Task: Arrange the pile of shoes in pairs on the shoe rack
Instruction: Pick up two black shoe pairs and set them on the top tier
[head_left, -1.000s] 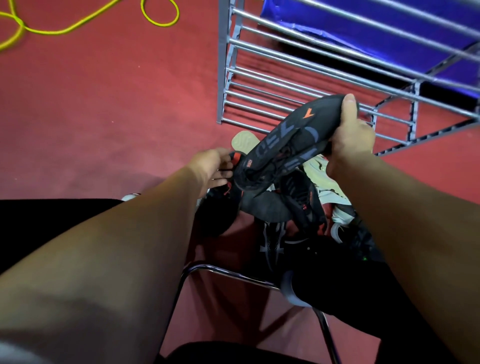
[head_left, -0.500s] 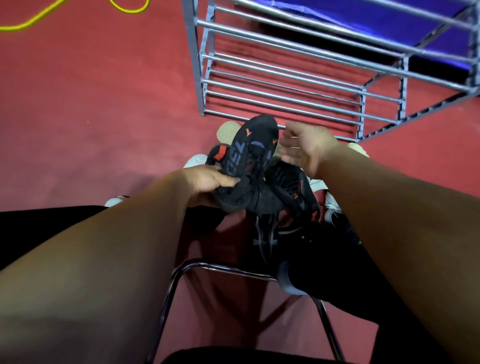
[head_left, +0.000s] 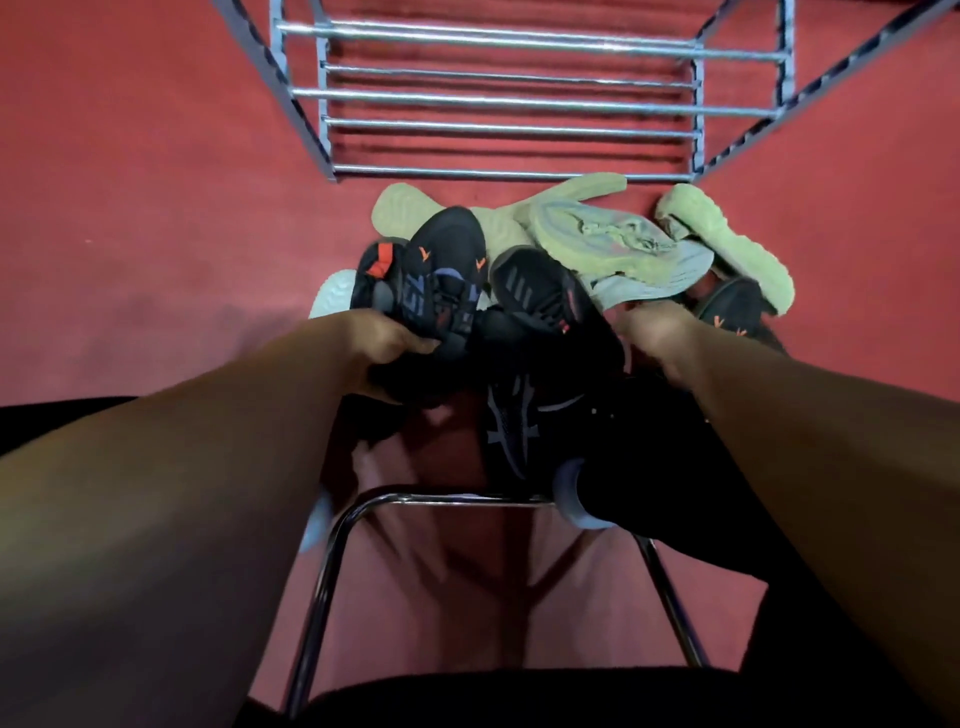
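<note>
Now the black, orange-marked knit sneaker is being gripped by the left hand alone; the right hand, grip indiscernible, is being sent after its likely mate.

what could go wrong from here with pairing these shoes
The left hand grips a black sneaker with orange marks; several dark sneakers look alike, so a mismatch is possible. Another black orange-marked shoe lies partly hidden by a pale green shoe, so pulling it may drag that along.
</note>
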